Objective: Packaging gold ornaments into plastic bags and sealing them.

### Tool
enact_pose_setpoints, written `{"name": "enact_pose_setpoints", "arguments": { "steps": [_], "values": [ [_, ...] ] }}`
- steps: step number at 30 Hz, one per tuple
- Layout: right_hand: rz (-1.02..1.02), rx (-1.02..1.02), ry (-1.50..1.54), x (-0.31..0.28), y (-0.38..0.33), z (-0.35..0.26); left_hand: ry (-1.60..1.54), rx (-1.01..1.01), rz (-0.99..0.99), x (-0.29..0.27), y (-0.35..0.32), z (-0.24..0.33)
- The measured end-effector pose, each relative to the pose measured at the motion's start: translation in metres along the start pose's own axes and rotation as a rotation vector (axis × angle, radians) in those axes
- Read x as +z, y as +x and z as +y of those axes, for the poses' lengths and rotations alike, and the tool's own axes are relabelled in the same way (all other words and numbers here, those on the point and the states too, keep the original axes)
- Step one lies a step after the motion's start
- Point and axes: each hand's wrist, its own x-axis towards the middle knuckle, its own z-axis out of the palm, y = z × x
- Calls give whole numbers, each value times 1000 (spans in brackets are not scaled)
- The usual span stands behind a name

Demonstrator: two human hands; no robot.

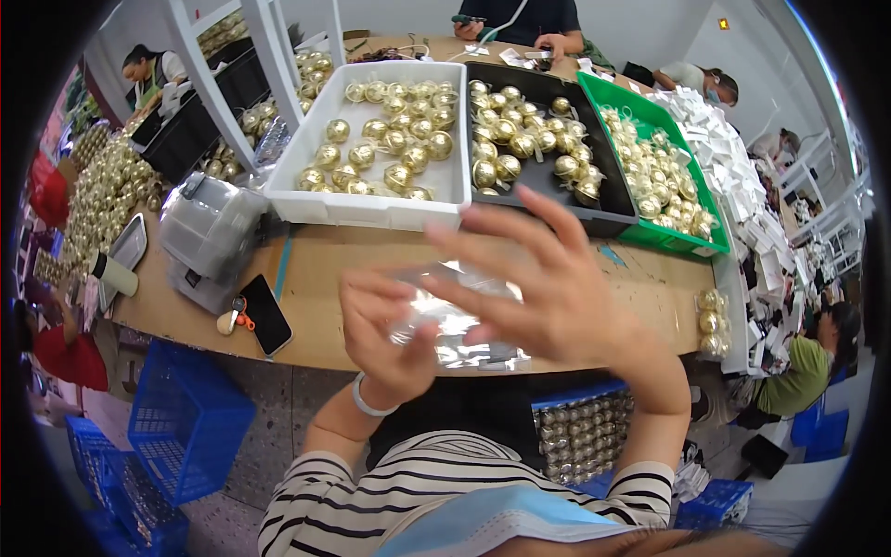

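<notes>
Over the near edge of the table, my left hand point(380, 325) is closed, its curled fingers and thumb at the edge of a shiny clear plastic bag point(469, 351). My right hand point(557, 288) is raised over the same bag with its fingers spread, slightly blurred by motion. Glare and my fingers hide much of the bag, and whether anything is inside it I cannot tell. Just beyond my hands is a white tray point(371, 212) of gold balls point(397, 176). A black tray point(608, 176) with more wrapped gold balls adjoins it on the right.
A green tray point(715, 243) of bagged gold balls stands right of the black one. Stacked clear plastic bags point(209, 232), a phone point(265, 314) and keys point(243, 316) lie left. Blue crates point(186, 422) stand on the floor. Across the table sits another person point(520, 23).
</notes>
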Motion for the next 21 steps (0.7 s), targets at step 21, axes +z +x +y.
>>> {"name": "enact_pose_setpoints", "arguments": {
  "steps": [21],
  "values": [
    [193,803,1708,156,-1,124,327,-49,-985,-19,-68,-45]
  ]
}}
